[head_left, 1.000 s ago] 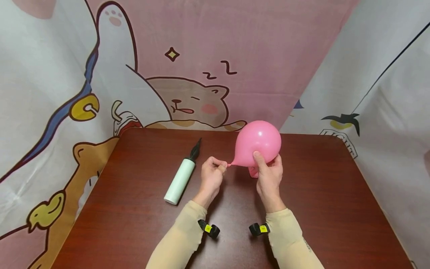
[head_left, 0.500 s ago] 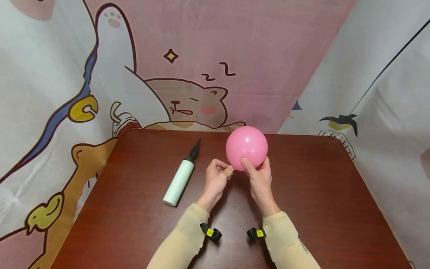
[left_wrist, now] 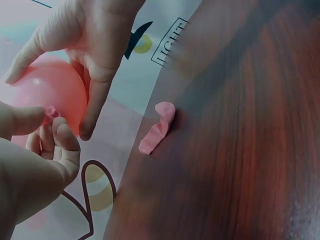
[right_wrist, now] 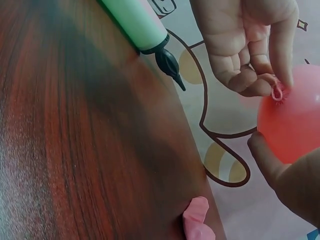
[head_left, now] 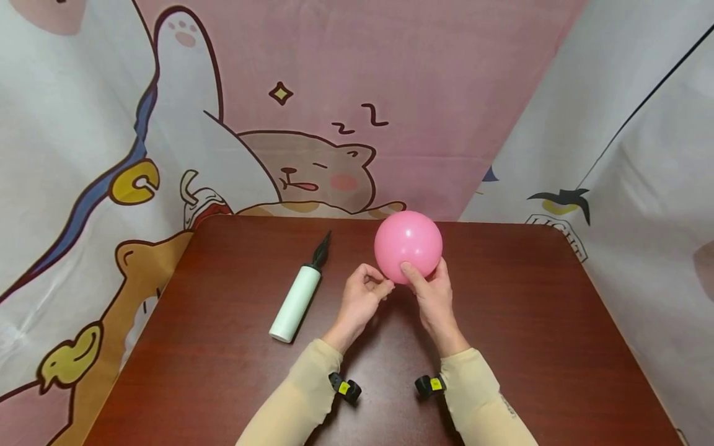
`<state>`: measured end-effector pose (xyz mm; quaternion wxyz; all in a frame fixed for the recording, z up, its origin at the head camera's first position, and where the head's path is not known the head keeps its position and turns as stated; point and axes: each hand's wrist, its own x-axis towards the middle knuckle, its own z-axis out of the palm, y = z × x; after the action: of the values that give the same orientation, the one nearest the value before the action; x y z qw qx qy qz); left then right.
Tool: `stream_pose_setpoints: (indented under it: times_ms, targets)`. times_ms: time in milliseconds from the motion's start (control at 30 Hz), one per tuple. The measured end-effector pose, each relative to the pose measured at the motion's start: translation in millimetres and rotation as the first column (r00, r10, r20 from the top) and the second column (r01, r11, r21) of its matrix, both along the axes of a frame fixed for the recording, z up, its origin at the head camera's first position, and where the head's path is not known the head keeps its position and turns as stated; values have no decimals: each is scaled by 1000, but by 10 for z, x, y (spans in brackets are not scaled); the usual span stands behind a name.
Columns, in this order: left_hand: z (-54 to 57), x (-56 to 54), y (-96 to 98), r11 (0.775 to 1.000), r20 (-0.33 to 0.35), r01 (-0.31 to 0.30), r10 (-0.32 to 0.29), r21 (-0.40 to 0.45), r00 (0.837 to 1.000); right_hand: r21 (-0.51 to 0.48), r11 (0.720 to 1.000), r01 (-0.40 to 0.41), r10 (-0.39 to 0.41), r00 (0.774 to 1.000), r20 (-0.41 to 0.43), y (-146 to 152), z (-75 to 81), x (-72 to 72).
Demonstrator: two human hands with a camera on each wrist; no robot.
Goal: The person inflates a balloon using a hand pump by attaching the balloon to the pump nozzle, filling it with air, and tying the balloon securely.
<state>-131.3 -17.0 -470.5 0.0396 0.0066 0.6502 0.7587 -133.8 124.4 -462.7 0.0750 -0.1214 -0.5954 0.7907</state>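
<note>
An inflated pink balloon (head_left: 409,241) is held up over the far part of the table. My right hand (head_left: 434,300) grips its round body, thumb on the near side and fingers on the far side. My left hand (head_left: 362,300) is at the balloon's lower end, thumb and fingertips pinching the short neck. In the right wrist view the neck's rolled rim (right_wrist: 277,94) shows as a small loop at the left fingertips. A second pink balloon (left_wrist: 158,128), limp and deflated, lies on the table; the inflated one and the right hand hide it in the head view.
A pale green hand pump (head_left: 295,303) with a black nozzle lies on the dark wooden table (head_left: 530,322), left of the left hand. Behind the table hangs a cloth (head_left: 435,93) with cartoon animals. Both wrists carry small black cameras.
The inflated balloon has swung left and its neck end has turned toward the person. The left hand has come in close to the balloon's body, and the deflated balloon is now covered in the head view.
</note>
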Motion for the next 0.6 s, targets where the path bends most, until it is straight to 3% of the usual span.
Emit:
stream_pose_setpoints:
  times_ms: [167, 333, 600]
  targets:
    - [19, 19, -22, 998, -14, 37, -38, -59, 999, 74, 997, -20, 18, 999, 36, 53, 3, 18]
    - [11, 29, -54, 992, -24, 38, -41, -121, 999, 135, 990, -34, 26, 998, 57, 103, -23, 38]
    - [33, 14, -154, 983, -54, 31, -41, -181, 998, 139, 989, -52, 45, 998, 46, 225, -69, 38]
